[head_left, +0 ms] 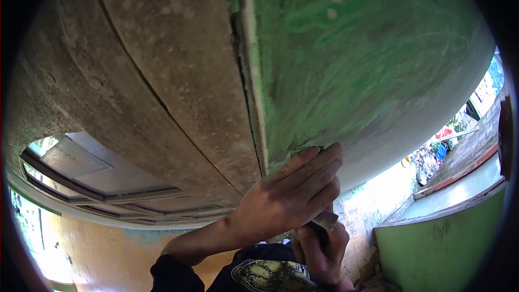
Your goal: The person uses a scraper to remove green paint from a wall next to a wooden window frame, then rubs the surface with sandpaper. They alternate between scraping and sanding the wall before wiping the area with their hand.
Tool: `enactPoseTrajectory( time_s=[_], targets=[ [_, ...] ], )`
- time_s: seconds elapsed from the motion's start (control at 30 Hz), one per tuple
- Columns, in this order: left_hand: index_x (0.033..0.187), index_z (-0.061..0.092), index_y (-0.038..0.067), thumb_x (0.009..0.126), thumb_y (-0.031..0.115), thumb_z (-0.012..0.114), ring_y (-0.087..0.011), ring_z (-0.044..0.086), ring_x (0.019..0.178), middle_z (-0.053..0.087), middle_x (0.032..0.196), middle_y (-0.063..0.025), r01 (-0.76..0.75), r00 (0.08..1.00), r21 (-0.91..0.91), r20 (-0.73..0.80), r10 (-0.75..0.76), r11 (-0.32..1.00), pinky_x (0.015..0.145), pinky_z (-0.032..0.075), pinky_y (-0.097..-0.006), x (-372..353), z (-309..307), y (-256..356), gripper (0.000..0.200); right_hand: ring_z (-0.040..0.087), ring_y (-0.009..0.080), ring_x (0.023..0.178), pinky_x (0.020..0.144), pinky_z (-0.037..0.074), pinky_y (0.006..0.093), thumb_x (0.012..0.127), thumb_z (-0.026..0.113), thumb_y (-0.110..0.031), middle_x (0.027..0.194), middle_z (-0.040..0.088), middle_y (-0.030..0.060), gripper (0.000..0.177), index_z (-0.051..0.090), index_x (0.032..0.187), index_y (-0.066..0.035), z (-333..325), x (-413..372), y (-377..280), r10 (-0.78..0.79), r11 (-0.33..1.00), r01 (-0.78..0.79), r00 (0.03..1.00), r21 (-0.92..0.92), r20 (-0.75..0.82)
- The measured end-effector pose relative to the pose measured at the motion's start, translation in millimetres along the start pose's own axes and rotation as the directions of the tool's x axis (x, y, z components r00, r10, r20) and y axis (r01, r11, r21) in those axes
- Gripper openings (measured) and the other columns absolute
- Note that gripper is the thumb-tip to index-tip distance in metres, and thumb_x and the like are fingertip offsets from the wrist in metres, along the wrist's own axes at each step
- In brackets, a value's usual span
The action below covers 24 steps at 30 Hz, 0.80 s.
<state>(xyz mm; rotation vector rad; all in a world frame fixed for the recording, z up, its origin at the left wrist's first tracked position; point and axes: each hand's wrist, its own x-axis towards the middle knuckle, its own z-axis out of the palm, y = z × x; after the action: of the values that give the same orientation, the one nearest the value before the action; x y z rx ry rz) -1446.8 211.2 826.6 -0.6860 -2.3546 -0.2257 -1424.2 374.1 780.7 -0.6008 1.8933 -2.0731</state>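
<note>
Head view: two hands bring a flat metal tool [326,220] to a green surface [367,75].
The right hand's [323,253] grip is clamped on the tool's near end; the left hand [292,197] lies over it, fingers together, though I cannot tell if they clamp. The tool is right of the brown panel [178,75]. Scraping or smoothing seems in hand; the next move likely calls for even pressure.

Daylight glares in at lower left and far right, bleaching patches there white; the brown panel [178,75] and green surface [367,59] lie in dimmer light. Fisheye distortion bows straight lines, and the corners fall black.
</note>
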Motion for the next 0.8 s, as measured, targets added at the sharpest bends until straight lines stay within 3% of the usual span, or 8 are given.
enactPoseTrajectory(
  time_s=[0.07, 0.1, 0.2, 0.33, 0.4, 0.43, 0.5, 0.8],
  targets=[
    [0.093, 0.062, 0.008, 0.081, 0.018, 0.070, -0.0238, 0.055, 0.129, 0.063, 0.129, -0.0082, 0.003, 1.000, -0.047, 0.010, -0.003, 0.999, 0.107, 0.046, -0.0412, 3, 1, -1, 0.017, 0.063, 0.0135, 0.057, 0.048, 0.044, 0.0280, 0.082, 0.053, 0.012, 0.098, 0.067, 0.0258, 0.018, 0.058, 0.099, 0.012, 4, 1, -11, -0.029, 0.999, 0.029, 0.999, 0.027, -0.026],
    [0.092, 0.062, 0.009, 0.080, 0.018, 0.070, -0.0232, 0.055, 0.129, 0.063, 0.129, -0.0076, -0.008, 1.000, -0.011, 0.020, 0.008, 1.000, 0.107, 0.046, -0.0411, 2, 1, -2, 0.017, 0.063, 0.0135, 0.057, 0.048, 0.044, 0.0280, 0.082, 0.053, 0.012, 0.098, 0.067, 0.0258, 0.018, 0.058, 0.099, 0.012, 4, 2, -5, -0.012, 0.999, 0.012, 1.000, 0.030, -0.025],
    [0.090, 0.061, 0.009, 0.079, 0.019, 0.071, -0.0221, 0.054, 0.130, 0.062, 0.130, -0.0066, -0.030, 0.999, 0.075, 0.034, 0.028, 0.997, 0.107, 0.046, -0.0410, -5, 5, -1, 0.017, 0.058, 0.0114, 0.052, 0.044, 0.040, 0.0268, 0.083, 0.055, 0.011, 0.072, 0.060, 0.0113, 0.012, 0.057, 0.095, 0.011, 9, 8, 18, -0.027, 0.992, 0.029, 1.000, 0.121, -0.015],
    [0.090, 0.061, 0.010, 0.079, 0.021, 0.070, -0.0211, 0.053, 0.131, 0.062, 0.131, -0.0060, -0.063, 0.998, 0.093, -0.014, 0.064, 0.994, 0.108, 0.045, -0.0407, 7, 2, -7, 0.018, 0.058, 0.0110, 0.052, 0.045, 0.041, 0.0273, 0.085, 0.056, 0.010, 0.071, 0.061, 0.0109, 0.012, 0.058, 0.096, 0.010, 8, 9, 0, -0.061, 0.993, 0.068, 0.996, 0.094, -0.071],
    [0.090, 0.061, 0.010, 0.080, 0.021, 0.070, -0.0209, 0.053, 0.132, 0.062, 0.132, -0.0059, -0.059, 0.998, 0.065, 0.007, 0.059, 0.996, 0.109, 0.045, -0.0404, 6, 1, -1, 0.017, 0.058, 0.0100, 0.053, 0.046, 0.042, 0.0273, 0.087, 0.056, 0.009, 0.073, 0.062, 0.0121, 0.012, 0.058, 0.099, 0.010, 7, 8, -3, -0.186, 0.960, 0.167, 0.980, -0.225, -0.067],
    [0.090, 0.061, 0.010, 0.080, 0.021, 0.070, -0.0206, 0.053, 0.132, 0.061, 0.133, -0.0059, -0.070, 0.998, 0.058, 0.011, 0.069, 0.996, 0.109, 0.044, -0.0402, 10, -1, -4, 0.017, 0.058, 0.0100, 0.053, 0.046, 0.042, 0.0273, 0.087, 0.056, 0.009, 0.073, 0.062, 0.0121, 0.012, 0.058, 0.099, 0.010, 8, 8, -3, -0.200, 0.958, 0.181, 0.978, -0.224, -0.065],
    [0.090, 0.061, 0.010, 0.081, 0.021, 0.070, -0.0207, 0.053, 0.132, 0.061, 0.133, -0.0059, -0.019, 1.000, 0.045, 0.011, 0.019, 0.999, 0.109, 0.044, -0.0402, 0, 3, -2, 0.017, 0.059, 0.0104, 0.056, 0.047, 0.042, 0.0275, 0.087, 0.057, 0.009, 0.079, 0.064, 0.0159, 0.014, 0.059, 0.100, 0.010, 6, 5, -1, -0.010, 1.000, 0.011, 0.999, 0.022, -0.045],
    [0.090, 0.062, 0.011, 0.083, 0.021, 0.069, -0.0219, 0.055, 0.130, 0.062, 0.132, -0.0069, -0.024, 1.000, 0.035, 0.002, 0.024, 0.999, 0.110, 0.044, -0.0407, 12, -3, -4, 0.015, 0.061, 0.0132, 0.057, 0.047, 0.042, 0.0282, 0.085, 0.056, 0.010, 0.081, 0.064, 0.0163, 0.013, 0.059, 0.098, 0.009, 4, 8, -6, -0.066, 0.998, 0.066, 0.996, -0.006, -0.061]
  ],
)
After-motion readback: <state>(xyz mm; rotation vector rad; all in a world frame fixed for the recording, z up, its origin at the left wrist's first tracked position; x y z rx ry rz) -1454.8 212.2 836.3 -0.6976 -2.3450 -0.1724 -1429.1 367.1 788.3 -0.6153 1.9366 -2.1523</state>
